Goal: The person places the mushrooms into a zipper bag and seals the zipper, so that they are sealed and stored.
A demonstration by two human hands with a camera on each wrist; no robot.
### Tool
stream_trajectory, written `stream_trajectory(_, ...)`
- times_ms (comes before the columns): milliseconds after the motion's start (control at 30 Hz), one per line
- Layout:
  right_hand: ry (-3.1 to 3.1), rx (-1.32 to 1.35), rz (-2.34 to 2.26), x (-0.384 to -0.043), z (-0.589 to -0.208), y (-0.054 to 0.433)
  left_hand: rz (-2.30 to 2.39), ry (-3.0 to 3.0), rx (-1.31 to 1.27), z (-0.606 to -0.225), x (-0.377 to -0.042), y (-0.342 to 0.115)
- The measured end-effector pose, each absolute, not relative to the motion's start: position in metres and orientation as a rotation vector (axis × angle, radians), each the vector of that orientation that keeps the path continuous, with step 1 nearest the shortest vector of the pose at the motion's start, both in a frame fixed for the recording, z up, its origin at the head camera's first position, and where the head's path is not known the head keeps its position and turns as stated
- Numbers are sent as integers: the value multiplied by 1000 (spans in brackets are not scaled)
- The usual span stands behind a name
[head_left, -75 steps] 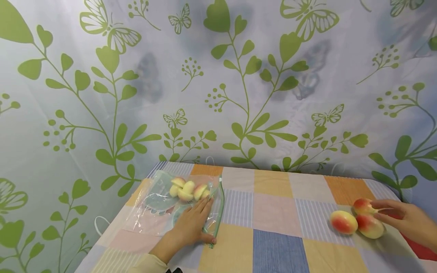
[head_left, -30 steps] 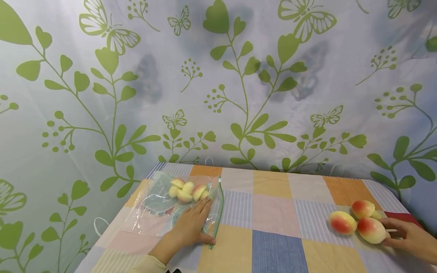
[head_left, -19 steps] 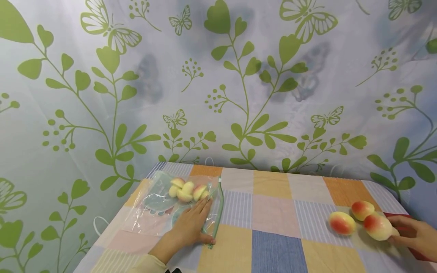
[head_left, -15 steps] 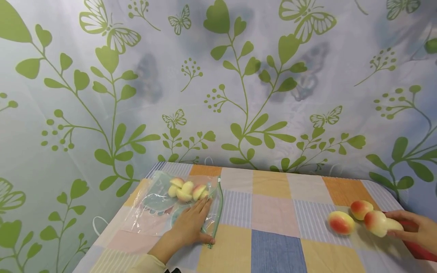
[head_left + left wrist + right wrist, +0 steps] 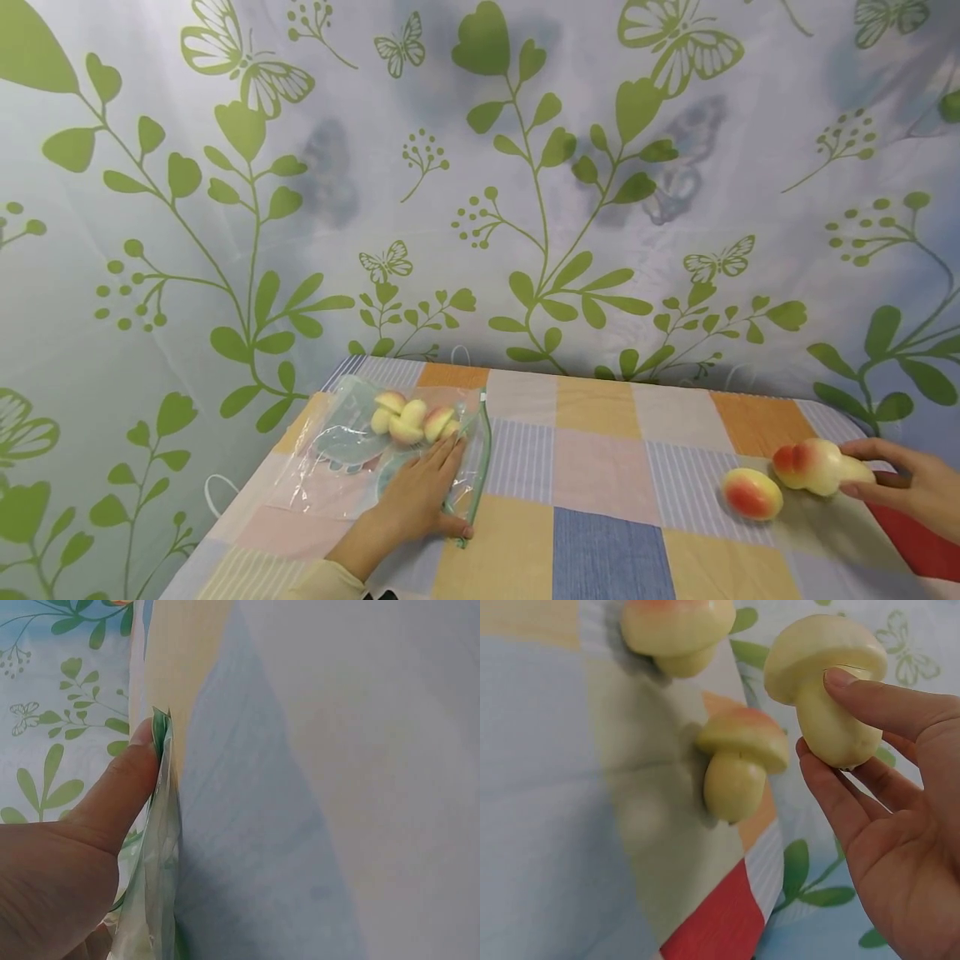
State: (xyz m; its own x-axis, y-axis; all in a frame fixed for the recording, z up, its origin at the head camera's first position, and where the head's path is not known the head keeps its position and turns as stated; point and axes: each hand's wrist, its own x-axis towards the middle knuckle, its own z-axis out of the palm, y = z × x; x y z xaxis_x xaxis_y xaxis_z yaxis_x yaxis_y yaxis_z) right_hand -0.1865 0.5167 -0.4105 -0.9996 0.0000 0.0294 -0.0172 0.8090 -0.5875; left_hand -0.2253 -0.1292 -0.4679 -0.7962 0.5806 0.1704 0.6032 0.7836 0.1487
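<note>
In the head view my left hand (image 5: 416, 496) rests on a clear zip bag (image 5: 318, 483) with a green edge, fingers straight. Several yellow toy mushrooms (image 5: 408, 421) with reddish caps show through the plastic. The left wrist view has my thumb (image 5: 124, 791) against the bag's green rim (image 5: 159, 735). At the right, my right hand (image 5: 911, 483) pinches the stem of a toy mushroom (image 5: 829, 656) and holds it above the table. Two more mushrooms stand on the cloth: one (image 5: 752, 494) to the left, another (image 5: 739, 761) partly hidden behind the held one in the head view.
A patchwork cloth (image 5: 607, 542) covers the table. Behind it hangs a curtain (image 5: 420, 225) printed with green leaves and butterflies. A white loop (image 5: 213, 496) sticks out at the table's left edge.
My right hand has gone from the rear mushroom to the front one, gripped its stem, lifted it and tilted it. It is now farther back, before the rear mushroom. My left hand stays put.
</note>
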Motion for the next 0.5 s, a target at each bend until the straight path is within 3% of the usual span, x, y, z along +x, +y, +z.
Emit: stream_trajectory(500,-2988,194,1165,-208,-399,466,-313,-2877,-947,-471,-227,-131)
